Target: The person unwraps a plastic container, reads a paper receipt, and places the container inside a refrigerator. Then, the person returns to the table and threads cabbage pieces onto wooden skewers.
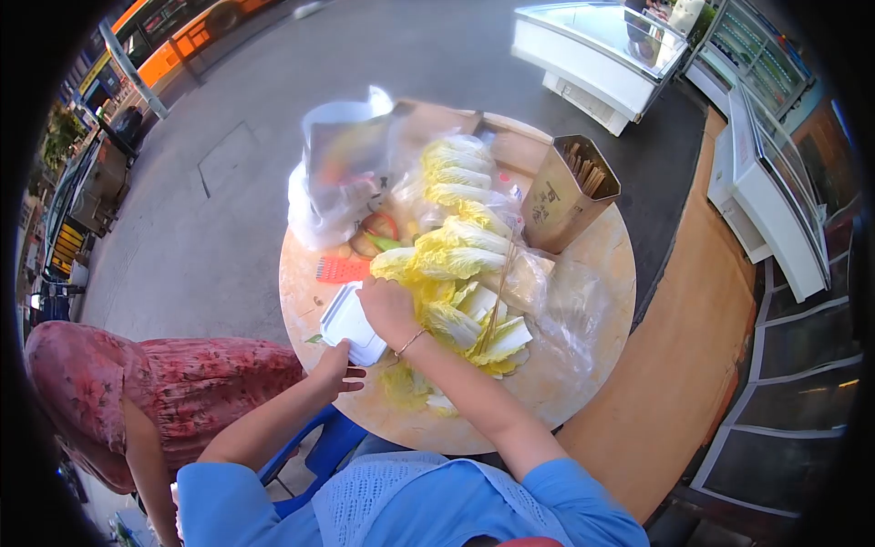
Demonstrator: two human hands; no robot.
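Observation:
A white, shallow rectangular box (351,321) lies on the round table, near its left side. My right hand (389,312) is at the box's upper right edge with its fingers curled down; the fingertips are partly hidden. At the lower edge of the box, my left hand (334,369) has its thumb touching or very near it, fingers apart. Yellow-green napa cabbage leaves (456,251) are piled just right of my right hand, with thin wooden skewers (497,305) across them. A red perforated piece (343,269) sits just above the box.
On the table (592,351) stand a tall tin of sticks (561,205) and a filled clear plastic bag (333,205). Crumpled clear plastic (574,314) lies at right. A person in a red floral dress (214,378) is at my left. White freezers (602,64) stand beyond.

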